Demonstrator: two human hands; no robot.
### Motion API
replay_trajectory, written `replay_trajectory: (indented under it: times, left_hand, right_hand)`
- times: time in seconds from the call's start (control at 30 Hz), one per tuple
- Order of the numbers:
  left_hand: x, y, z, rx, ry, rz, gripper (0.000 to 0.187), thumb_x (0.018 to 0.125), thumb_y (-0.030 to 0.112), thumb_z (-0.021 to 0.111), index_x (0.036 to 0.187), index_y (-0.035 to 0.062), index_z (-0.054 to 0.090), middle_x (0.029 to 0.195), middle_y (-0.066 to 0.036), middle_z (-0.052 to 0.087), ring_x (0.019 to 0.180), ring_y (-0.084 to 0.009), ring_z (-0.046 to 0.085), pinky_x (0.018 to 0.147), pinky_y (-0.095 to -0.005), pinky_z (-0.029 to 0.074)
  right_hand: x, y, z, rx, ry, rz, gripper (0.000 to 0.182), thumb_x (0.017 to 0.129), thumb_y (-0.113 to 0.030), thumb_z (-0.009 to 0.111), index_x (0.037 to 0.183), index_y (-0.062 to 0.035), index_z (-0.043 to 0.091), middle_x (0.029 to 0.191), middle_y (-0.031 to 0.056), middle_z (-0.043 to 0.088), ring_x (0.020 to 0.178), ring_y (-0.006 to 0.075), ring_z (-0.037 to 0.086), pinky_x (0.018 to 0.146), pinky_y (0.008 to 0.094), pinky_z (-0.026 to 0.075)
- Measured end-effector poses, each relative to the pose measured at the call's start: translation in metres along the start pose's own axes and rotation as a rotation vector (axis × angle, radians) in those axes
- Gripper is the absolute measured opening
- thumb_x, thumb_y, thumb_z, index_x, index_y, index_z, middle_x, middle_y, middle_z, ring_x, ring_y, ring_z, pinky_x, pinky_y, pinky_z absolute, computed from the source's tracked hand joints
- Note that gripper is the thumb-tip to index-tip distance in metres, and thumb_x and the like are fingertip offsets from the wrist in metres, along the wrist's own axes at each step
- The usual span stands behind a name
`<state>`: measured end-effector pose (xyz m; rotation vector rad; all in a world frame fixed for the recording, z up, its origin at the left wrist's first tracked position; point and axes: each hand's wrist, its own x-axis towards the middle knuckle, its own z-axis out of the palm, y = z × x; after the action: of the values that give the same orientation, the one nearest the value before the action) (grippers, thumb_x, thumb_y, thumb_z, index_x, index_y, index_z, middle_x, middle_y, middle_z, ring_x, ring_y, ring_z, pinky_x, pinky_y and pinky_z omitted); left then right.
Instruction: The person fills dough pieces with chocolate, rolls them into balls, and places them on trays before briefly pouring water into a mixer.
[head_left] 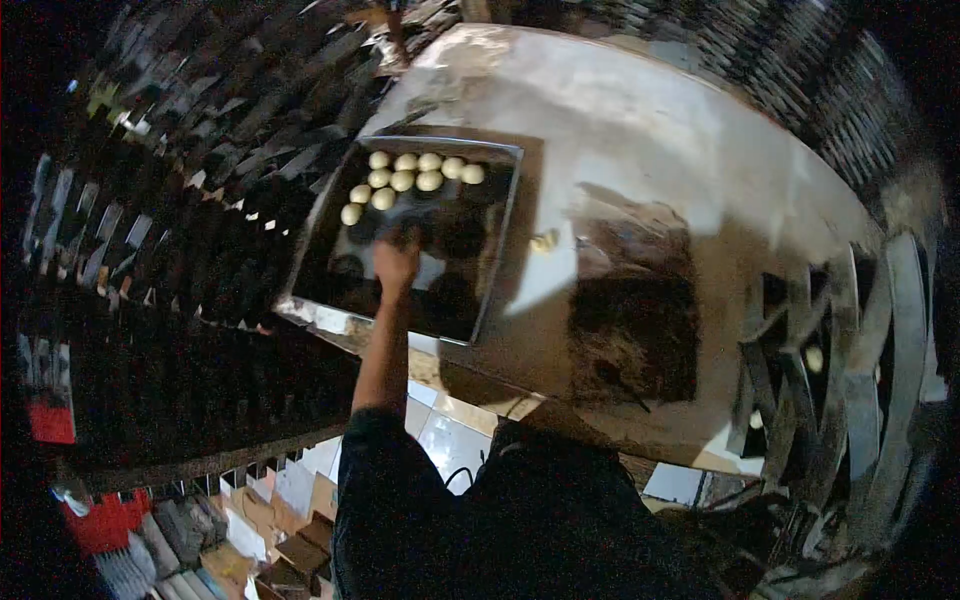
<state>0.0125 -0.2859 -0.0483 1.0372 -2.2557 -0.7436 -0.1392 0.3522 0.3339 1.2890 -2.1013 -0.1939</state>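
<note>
My left hand (397, 262) reaches over a dark, square tray (483, 280) with a light metal rim, on the left part of the table. Its fingers are blurred against the dark tray surface, so what they hold, if anything, is hidden. Just beyond the fingers, several pale round dough balls (402, 181) lie in uneven rows across the tray's far side. My right hand does not show. To the right of the tray, a small yellowish piece (544, 242) rests on the table.
The large, pale, worn table (640, 110) reaches to the upper right. A dark, rough patch (633, 330) lies right of the tray. Slatted racks (885, 350) stand at the right edge, with more slatted stacks at the left. Cardboard boxes (300, 550) are at the lower left.
</note>
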Motion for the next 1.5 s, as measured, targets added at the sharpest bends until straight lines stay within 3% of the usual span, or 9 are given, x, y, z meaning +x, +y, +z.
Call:
replay_trajectory:
  times: [0.33,0.5,0.6,0.8,0.93,1.1,1.23,1.37,1.5]
  left_hand:
    - [0.129,-0.077,0.067,0.461,0.110,-0.523,0.066,0.083,0.050,0.059,0.110,-0.0096,0.049,0.108,-0.023,0.056,0.106,-0.0411,0.050,0.085,-0.0516,0.042]
    - [0.013,0.101,0.024,-0.324,0.310,0.313,0.035,0.088,0.014,0.064,0.111,-0.0010,0.043,0.095,-0.018,0.057,0.084,-0.0238,0.056,0.081,-0.0335,0.045]
    - [-0.105,0.218,0.013,-0.625,0.051,0.433,0.057,0.085,0.003,0.063,0.130,-0.0006,0.029,0.115,-0.014,0.048,0.103,-0.0227,0.052,0.092,-0.0325,0.041]
    - [-0.247,0.331,0.005,-0.639,-0.471,0.604,0.109,0.069,0.017,0.082,0.146,-0.0016,0.007,0.126,-0.016,0.048,0.115,-0.0278,0.051,0.098,-0.0388,0.040]
    - [-0.279,0.333,-0.003,-1.126,-0.681,0.129,0.072,0.079,0.031,0.075,0.134,-0.0037,0.044,0.115,-0.013,0.052,0.105,-0.0205,0.052,0.091,-0.0320,0.044]
    - [-0.331,0.346,-0.015,-0.765,-0.234,0.290,0.036,0.090,0.015,0.059,0.123,-0.0005,0.058,0.099,-0.010,0.054,0.097,-0.0208,0.052,0.086,-0.0325,0.044]
    - [-0.353,0.328,-0.017,-1.120,-0.346,0.289,0.085,0.089,0.046,0.054,0.145,-0.0041,0.015,0.143,-0.025,0.020,0.128,-0.0326,0.033,0.104,-0.0414,0.029]
    - [-0.350,0.280,-0.066,-0.742,-0.444,0.021,0.039,0.097,0.028,0.052,0.118,-0.0040,0.055,0.095,-0.008,0.064,0.088,-0.0138,0.055,0.080,-0.0283,0.045]
    - [-0.351,0.215,-0.102,-1.172,-0.423,-0.411,0.031,0.093,0.022,0.059,0.108,-0.0047,0.061,0.100,-0.010,0.065,0.092,-0.0190,0.061,0.087,-0.0338,0.048]
  right_hand:
    - [-0.010,-0.084,0.024,0.325,-0.090,0.149,0.014,0.090,-0.003,0.055,0.097,0.0079,0.061,0.100,0.0198,0.061,0.091,0.0358,0.059,0.085,0.0466,0.048]
    - [-0.015,-0.132,0.097,0.782,0.074,0.593,0.015,0.081,-0.005,0.060,0.092,0.0036,0.065,0.087,0.0135,0.062,0.080,0.0253,0.059,0.072,0.0351,0.048]
    - [-0.004,-0.164,0.154,1.288,-0.109,0.680,0.042,0.089,-0.036,0.055,0.104,0.0018,0.064,0.099,0.0156,0.064,0.083,0.0237,0.063,0.074,0.0334,0.050]
    - [-0.020,-0.184,0.172,1.744,0.020,0.591,0.028,0.085,-0.012,0.064,0.109,0.0035,0.060,0.120,0.0217,0.057,0.100,0.0224,0.061,0.085,0.0312,0.049]
    - [-0.028,-0.193,0.162,1.562,0.387,0.306,0.038,0.079,-0.006,0.069,0.114,0.0045,0.059,0.120,0.0220,0.056,0.112,0.0258,0.055,0.092,0.0330,0.045]
    - [-0.046,-0.211,0.127,1.571,0.448,0.497,0.029,0.086,-0.009,0.063,0.112,0.0034,0.058,0.097,0.0155,0.064,0.087,0.0219,0.063,0.078,0.0318,0.049]
    - [-0.049,-0.259,0.107,1.646,0.504,0.829,0.018,0.090,-0.010,0.058,0.105,-0.0007,0.062,0.087,0.0111,0.065,0.075,0.0215,0.062,0.072,0.0320,0.049]
    - [-0.030,-0.321,0.141,1.563,0.388,0.626,0.018,0.094,-0.018,0.054,0.095,-0.0006,0.060,0.070,0.0116,0.055,0.061,0.0240,0.052,0.060,0.0332,0.044]
    - [-0.018,-0.368,0.156,1.158,0.389,0.297,0.021,0.094,-0.021,0.050,0.091,-0.0013,0.058,0.084,0.0175,0.051,0.078,0.0316,0.048,0.066,0.0423,0.041]
